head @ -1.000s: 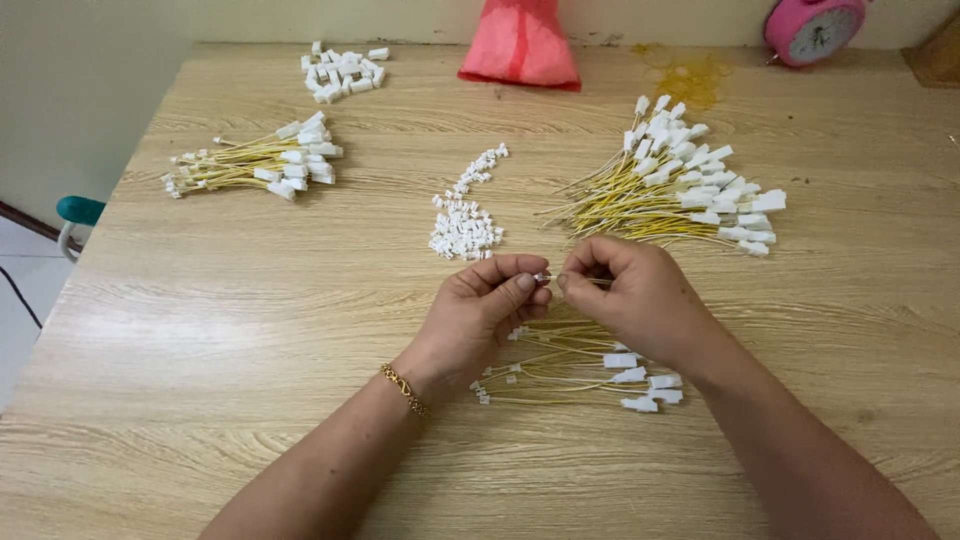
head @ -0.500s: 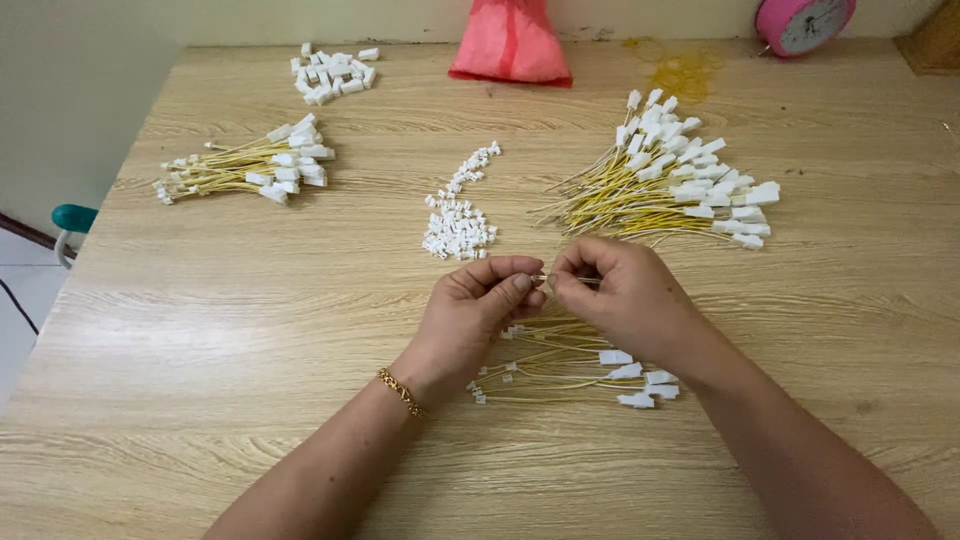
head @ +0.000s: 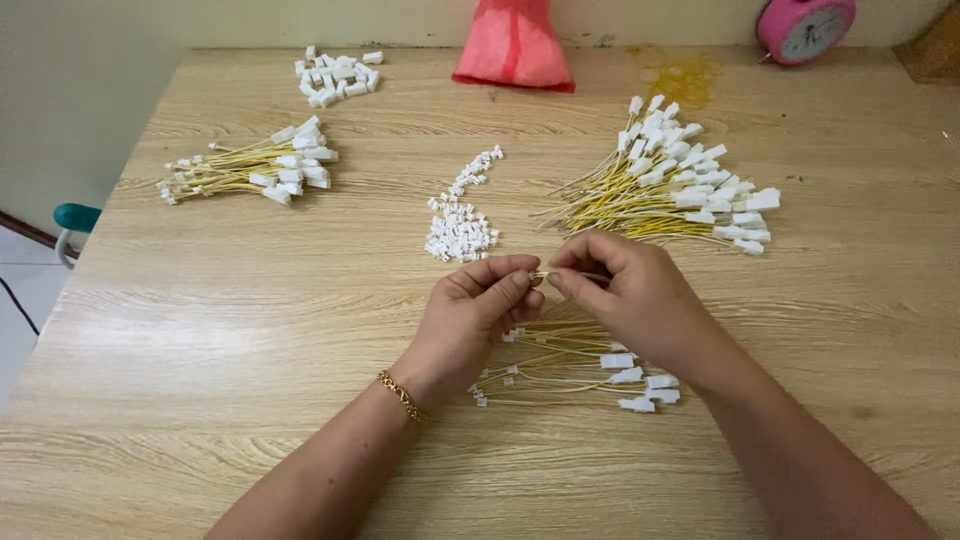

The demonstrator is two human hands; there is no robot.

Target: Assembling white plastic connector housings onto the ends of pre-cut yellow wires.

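Left hand [head: 478, 310] and right hand [head: 625, 295] meet, fingertips pinched on one thin yellow wire [head: 568, 275] above the worktop [head: 250, 330]. It could slip free. Loose wires [head: 570, 365] lying just beneath might snag.

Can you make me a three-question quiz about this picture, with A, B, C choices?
1. Where is the pink clock?
A. far right corner of the table
B. by the left hand
C. on the floor

2. What colour are the wires in the bundles?
A. blue
B. yellow
C. black

3. What are the left hand and right hand doing?
A. lying flat
B. holding a cup
C. pinching one thin wire between them

Answers: 1 A, it sits at the table's far edge. 2 B, every strand is yellow. 3 C, the fingertips meet on it.
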